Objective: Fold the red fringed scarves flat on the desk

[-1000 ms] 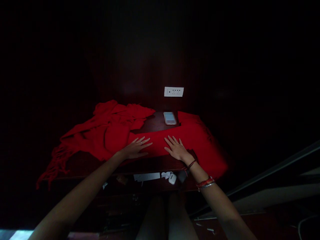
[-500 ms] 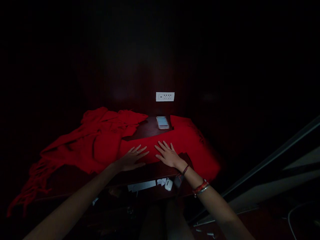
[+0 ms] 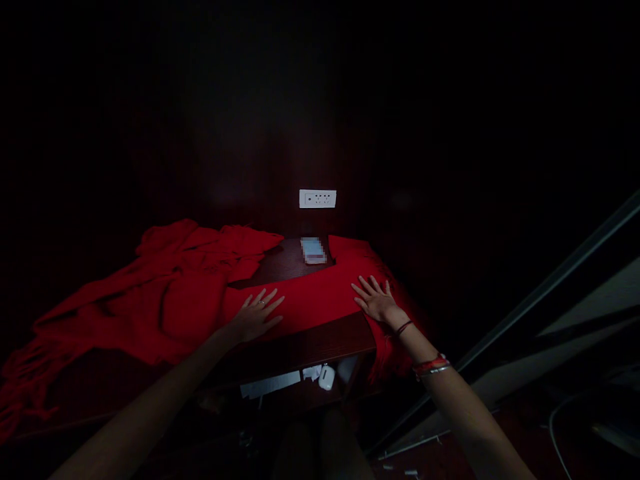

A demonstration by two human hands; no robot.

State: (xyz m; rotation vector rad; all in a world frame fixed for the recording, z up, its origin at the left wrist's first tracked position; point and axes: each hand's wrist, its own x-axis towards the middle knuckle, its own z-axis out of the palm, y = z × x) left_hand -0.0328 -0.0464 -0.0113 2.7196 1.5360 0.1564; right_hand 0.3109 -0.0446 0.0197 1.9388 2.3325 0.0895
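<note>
A red fringed scarf (image 3: 310,295) lies across a dark wooden desk (image 3: 300,347). Its left part is a rumpled heap with tassels trailing over the front left; a flat strip runs through the middle, and the right end spreads over the desk's right edge. My left hand (image 3: 255,319) rests on the strip beside the heap, fingers spread, a ring on one finger. Palm down, my right hand (image 3: 375,300) lies on the scarf near the right edge, its fingers spread too. Neither hand grips anything.
Behind the strip lies a phone-like object (image 3: 313,250), its surface pixelated. A white socket panel (image 3: 318,199) is on the dark wall. In the shelf under the desktop are a white earbud case (image 3: 327,377) and papers (image 3: 270,385). A pale-edged frame (image 3: 545,293) slants at right.
My right hand has slid rightward along the scarf, away from my left hand, which stays on the strip. The view has shifted slightly to the right.
</note>
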